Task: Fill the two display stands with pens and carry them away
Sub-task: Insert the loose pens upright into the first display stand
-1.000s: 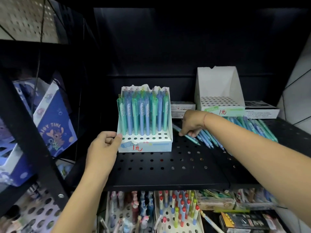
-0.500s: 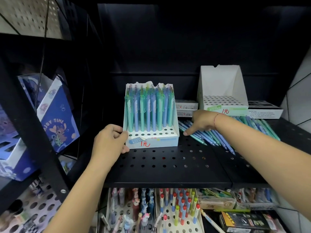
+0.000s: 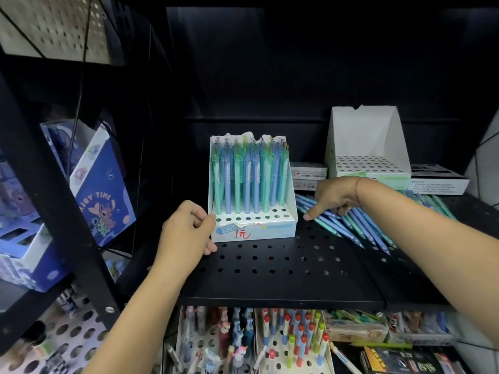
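A white display stand (image 3: pixel 270 230) stands on the black perforated shelf (image 3: pixel 283 276), its back rows full of upright blue and green pens (image 3: pixel 249 182); the front row of holes is bare. My left hand (image 3: pixel 186 233) grips the stand's left front corner, thumb on top. An empty second stand (image 3: pixel 370 147) sits at the back right. Between them lies a heap of loose blue and green pens (image 3: pixel 359 225). My right hand (image 3: pixel 334 197) rests on that heap with the forefinger stretched onto the pens; whether it holds one is hidden.
Flat white boxes (image 3: pixel 307 171) and a black-and-white box (image 3: pixel 440 179) lie behind the heap. A blue cartoon box (image 3: pixel 102 190) hangs on the left rack. Below the shelf are racks of red-capped pens (image 3: pixel 294 338) and packets.
The stand has shifted a little to the right with my left hand still on its corner. My right hand stays on the loose pens, its forefinger now stretched further left.
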`<control>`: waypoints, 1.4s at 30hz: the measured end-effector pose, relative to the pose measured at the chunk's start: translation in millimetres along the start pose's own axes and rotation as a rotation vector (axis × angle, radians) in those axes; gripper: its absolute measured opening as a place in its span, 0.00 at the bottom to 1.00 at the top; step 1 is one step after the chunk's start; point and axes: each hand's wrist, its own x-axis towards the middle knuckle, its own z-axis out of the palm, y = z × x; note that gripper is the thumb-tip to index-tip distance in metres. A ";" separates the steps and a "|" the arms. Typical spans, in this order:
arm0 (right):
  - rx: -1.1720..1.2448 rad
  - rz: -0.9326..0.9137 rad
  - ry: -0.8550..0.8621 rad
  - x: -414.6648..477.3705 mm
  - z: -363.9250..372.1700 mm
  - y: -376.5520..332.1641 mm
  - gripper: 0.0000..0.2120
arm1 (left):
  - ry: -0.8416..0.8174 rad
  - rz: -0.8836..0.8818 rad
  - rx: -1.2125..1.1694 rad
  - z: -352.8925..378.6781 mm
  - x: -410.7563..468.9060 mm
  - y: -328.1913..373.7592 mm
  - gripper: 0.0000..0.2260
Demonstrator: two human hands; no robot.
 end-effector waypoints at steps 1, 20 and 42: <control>0.014 -0.006 0.003 -0.4 -0.2 0.5 0.21 | -0.013 -0.002 -0.013 -0.2 0.7 -0.3 0.06; 0.577 -0.513 0.622 -84.7 10.8 -6.8 0.10 | 0.058 0.274 -0.125 5.6 -24.1 36.4 0.02; 0.876 -0.844 0.261 -68.3 98.7 -67.8 0.11 | -0.461 0.147 -0.159 40.4 -17.4 24.2 0.18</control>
